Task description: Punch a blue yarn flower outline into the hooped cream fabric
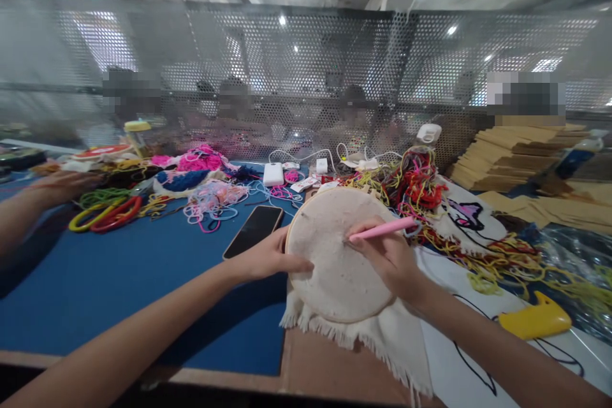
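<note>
A round embroidery hoop [319, 315] holds cream cloth [329, 261] stretched tight, with its frayed edge hanging below. My left hand [270, 254] grips the hoop's left rim, thumb on the cloth and fingers hidden behind. In my right hand [382, 255] is a slim pink pen-shaped tool [385, 228], pinched close to its tip. That tip meets the cloth near the middle of the hoop; whether it is a pen or a needle tool I cannot tell. A few small specks show on the otherwise plain cloth.
A phone [253, 233] lies left of the hoop on a blue mat [143, 280]. Scissors [117, 213], yarn heaps [415, 185], a yellow plastic tool [535, 317] and stacked brown paper [511, 146] surround it. Another person's hand [62, 185] is at far left. A perforated screen [296, 64] stands behind.
</note>
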Demonstrator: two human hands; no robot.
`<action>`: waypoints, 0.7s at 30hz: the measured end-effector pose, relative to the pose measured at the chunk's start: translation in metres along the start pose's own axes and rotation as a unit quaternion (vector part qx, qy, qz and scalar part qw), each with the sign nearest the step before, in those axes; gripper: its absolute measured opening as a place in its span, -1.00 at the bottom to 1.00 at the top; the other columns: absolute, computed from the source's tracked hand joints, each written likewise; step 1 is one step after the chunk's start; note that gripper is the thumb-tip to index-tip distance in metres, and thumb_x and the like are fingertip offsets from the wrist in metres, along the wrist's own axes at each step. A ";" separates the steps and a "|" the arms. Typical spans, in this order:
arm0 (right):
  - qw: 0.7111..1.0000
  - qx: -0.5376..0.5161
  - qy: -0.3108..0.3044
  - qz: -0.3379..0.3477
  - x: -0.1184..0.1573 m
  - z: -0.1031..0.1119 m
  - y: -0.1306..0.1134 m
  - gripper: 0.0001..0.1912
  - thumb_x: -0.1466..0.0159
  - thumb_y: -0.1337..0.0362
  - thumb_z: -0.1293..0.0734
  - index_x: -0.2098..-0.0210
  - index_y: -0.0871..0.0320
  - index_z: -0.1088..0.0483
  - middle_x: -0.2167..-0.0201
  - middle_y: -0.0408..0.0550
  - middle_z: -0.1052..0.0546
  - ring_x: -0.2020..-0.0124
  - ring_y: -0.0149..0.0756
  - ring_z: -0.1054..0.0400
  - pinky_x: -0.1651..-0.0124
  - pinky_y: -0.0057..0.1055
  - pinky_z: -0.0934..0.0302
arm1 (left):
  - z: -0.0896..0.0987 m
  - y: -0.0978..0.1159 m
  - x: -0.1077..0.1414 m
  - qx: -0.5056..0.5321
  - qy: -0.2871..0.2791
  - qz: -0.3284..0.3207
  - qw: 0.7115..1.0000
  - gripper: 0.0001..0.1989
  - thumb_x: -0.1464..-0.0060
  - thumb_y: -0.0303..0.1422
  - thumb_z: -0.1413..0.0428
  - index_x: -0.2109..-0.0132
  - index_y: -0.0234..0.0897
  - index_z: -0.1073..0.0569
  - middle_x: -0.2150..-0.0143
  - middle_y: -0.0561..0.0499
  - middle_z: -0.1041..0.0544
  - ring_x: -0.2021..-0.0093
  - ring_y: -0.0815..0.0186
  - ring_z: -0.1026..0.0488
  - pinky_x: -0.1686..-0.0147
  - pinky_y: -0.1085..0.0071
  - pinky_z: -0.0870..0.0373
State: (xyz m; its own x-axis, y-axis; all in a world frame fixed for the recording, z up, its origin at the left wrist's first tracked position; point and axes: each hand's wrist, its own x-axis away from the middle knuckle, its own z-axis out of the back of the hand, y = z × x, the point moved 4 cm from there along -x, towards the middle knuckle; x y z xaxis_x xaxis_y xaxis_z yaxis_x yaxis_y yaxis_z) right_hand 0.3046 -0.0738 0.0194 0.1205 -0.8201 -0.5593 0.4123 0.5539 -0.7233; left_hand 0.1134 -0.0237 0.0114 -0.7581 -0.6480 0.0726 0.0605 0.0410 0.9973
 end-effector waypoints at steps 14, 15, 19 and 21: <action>0.992 -0.117 0.055 -0.009 0.003 0.005 0.005 -0.95 -0.29 0.26 -0.24 0.26 0.08 -0.32 0.32 -0.13 -0.40 0.28 -0.36 -0.36 0.21 -0.39 -0.28 | 0.004 -0.003 -0.002 -0.005 0.006 0.007 1.000 -0.45 0.18 -0.47 -0.26 -0.02 -0.32 -0.36 0.08 -0.12 -0.51 0.14 0.19 -0.44 0.14 0.28 -0.38; 0.992 -0.112 0.057 -0.010 0.003 0.006 0.005 -0.95 -0.29 0.26 -0.23 0.26 0.07 -0.32 0.33 -0.13 -0.40 0.28 -0.36 -0.35 0.22 -0.40 -0.27 | 0.004 -0.003 -0.002 -0.006 0.005 0.007 1.000 -0.45 0.18 -0.47 -0.26 -0.03 -0.32 -0.36 0.07 -0.12 -0.50 0.14 0.18 -0.44 0.14 0.28 -0.38; 0.992 -0.106 0.074 0.002 0.003 0.007 0.004 -0.95 -0.30 0.27 -0.22 0.26 0.07 -0.31 0.33 -0.14 -0.40 0.27 -0.37 -0.34 0.21 -0.42 -0.25 | 0.004 -0.002 -0.001 -0.012 0.000 0.003 1.000 -0.42 0.18 -0.48 -0.26 -0.06 -0.30 -0.34 0.08 -0.11 -0.51 0.14 0.19 -0.44 0.14 0.27 -0.38; 0.991 -0.106 0.077 0.007 0.003 0.007 0.003 -0.96 -0.30 0.27 -0.22 0.26 0.06 -0.30 0.33 -0.13 -0.40 0.26 -0.37 -0.34 0.21 -0.41 -0.25 | 0.004 -0.002 -0.001 -0.016 -0.002 -0.001 1.000 -0.40 0.19 -0.48 -0.26 -0.07 -0.31 -0.33 0.09 -0.11 -0.51 0.14 0.19 -0.43 0.13 0.26 -0.37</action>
State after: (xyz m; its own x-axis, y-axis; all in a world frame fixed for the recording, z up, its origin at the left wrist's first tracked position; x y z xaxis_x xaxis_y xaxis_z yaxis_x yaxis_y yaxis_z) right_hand 0.3125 -0.0755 0.0183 -0.0215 -0.7891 -0.6139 0.2113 0.5966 -0.7742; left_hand 0.1121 -0.0202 0.0097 -0.7614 -0.6445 0.0700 0.0786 0.0154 0.9968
